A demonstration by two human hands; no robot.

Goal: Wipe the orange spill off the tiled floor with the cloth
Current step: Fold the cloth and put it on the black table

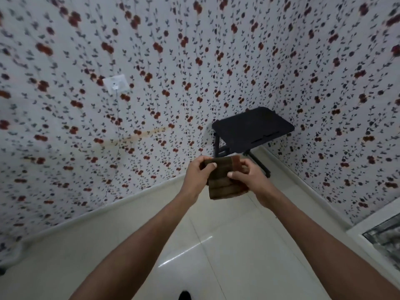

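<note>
A folded brown striped cloth [223,182] is held up in front of me, over the cream tiled floor [194,245]. My left hand [194,176] pinches its upper left corner. My right hand [251,180] grips its right edge, where a reddish band shows. The cloth hangs down between both hands. No orange spill shows on the visible floor tiles. An orange-brown streak [138,136] runs across the flowered wall.
A small black folding table [253,126] stands in the corner against the flowered wallpaper. A white wall socket [115,84] with a thin cable hanging down is on the left wall. A glass-fronted white frame [381,232] sits at the right edge.
</note>
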